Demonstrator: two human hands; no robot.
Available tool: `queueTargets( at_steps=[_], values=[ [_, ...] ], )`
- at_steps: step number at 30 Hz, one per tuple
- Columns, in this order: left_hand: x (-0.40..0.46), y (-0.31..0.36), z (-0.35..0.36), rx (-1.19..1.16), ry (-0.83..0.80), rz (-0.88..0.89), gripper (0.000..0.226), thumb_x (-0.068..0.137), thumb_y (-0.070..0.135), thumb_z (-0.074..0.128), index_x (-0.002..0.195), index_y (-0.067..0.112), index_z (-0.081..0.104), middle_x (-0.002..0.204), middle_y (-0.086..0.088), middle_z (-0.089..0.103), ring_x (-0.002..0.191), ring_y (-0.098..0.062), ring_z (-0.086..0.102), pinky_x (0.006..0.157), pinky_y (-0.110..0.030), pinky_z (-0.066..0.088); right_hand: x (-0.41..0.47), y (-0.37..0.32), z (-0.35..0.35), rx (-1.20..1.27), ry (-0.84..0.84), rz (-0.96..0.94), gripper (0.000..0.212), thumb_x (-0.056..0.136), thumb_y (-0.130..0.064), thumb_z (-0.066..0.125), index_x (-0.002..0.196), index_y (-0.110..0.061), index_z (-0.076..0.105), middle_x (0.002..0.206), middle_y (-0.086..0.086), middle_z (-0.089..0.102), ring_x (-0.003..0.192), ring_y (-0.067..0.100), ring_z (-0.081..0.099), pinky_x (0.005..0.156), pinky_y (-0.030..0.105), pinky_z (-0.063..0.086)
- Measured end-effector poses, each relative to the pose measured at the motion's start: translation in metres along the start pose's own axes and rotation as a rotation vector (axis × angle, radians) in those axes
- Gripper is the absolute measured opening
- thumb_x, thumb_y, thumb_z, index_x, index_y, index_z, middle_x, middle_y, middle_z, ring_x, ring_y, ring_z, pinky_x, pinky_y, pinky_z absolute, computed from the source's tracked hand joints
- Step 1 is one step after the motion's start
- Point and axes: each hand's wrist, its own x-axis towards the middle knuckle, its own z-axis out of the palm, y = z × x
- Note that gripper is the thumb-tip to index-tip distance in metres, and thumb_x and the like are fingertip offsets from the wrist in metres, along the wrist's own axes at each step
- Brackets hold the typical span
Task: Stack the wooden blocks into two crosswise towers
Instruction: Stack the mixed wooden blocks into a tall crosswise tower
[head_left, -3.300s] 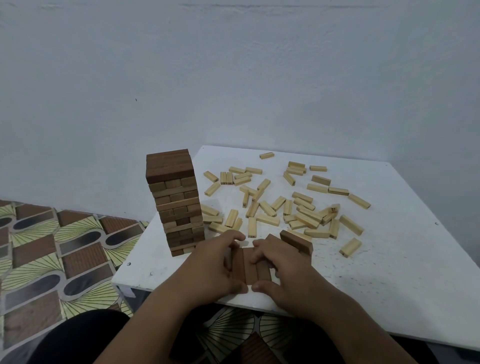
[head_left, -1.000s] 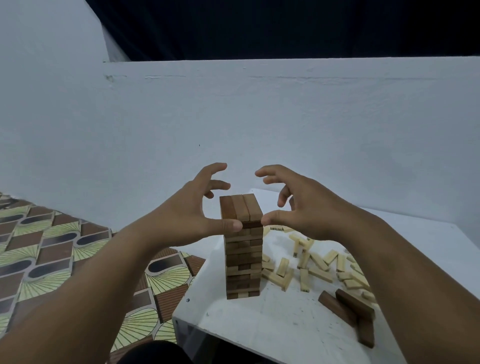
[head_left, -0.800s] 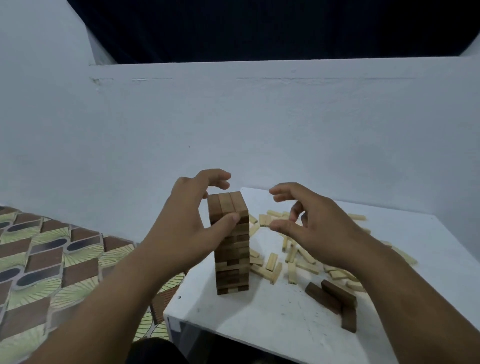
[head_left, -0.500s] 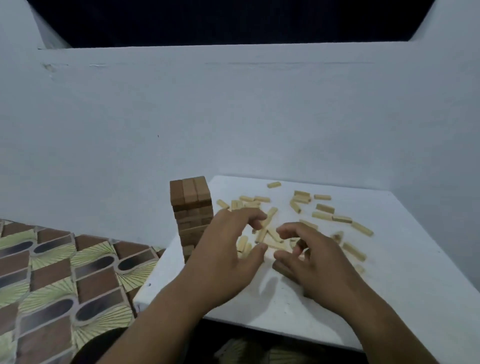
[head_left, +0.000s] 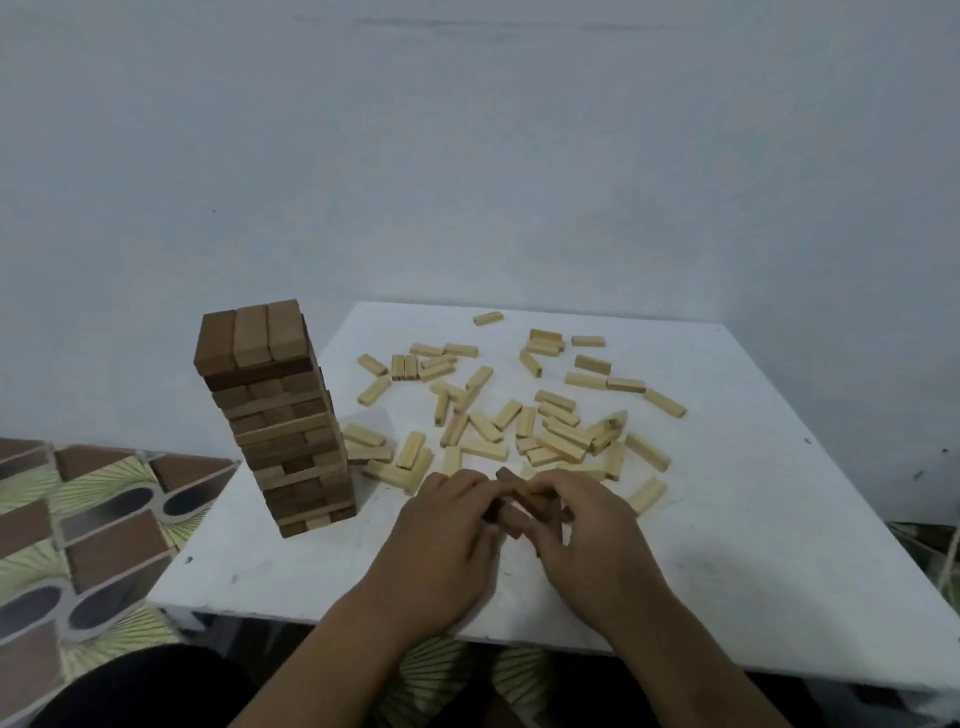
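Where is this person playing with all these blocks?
Probably a room in a home, down low near the floor. A small white table stands against a plain white wall, and patterned floor tiles show beside it. Both hands gather dark blocks.

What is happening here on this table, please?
A person is building towers from wooden blocks. One dark tower already stands near the left edge of the white table. Both hands, the left hand and the right hand, are gathering a few dark blocks near the front edge. Many pale blocks lie scattered behind them, not stacked yet.
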Motion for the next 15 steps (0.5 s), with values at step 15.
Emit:
queueTargets(
  at_steps=[15],
  values=[
    [-0.025, -0.029, -0.016, -0.170, -0.004, -0.053, 0.032, 0.085, 0.008, 0.064, 0.108, 0.029, 0.072, 0.118, 0.021, 0.055, 0.113, 0.005, 0.050, 0.096, -0.012, 0.041, 0.002, -0.016, 0.013, 0.018, -0.176, -0.139, 0.020, 0.076, -0.025, 0.076, 0.092, -0.037, 0.074, 0.096, -0.021, 0.052, 0.097, -0.002, 0.049, 0.077, 0.007, 0.036]
  ],
)
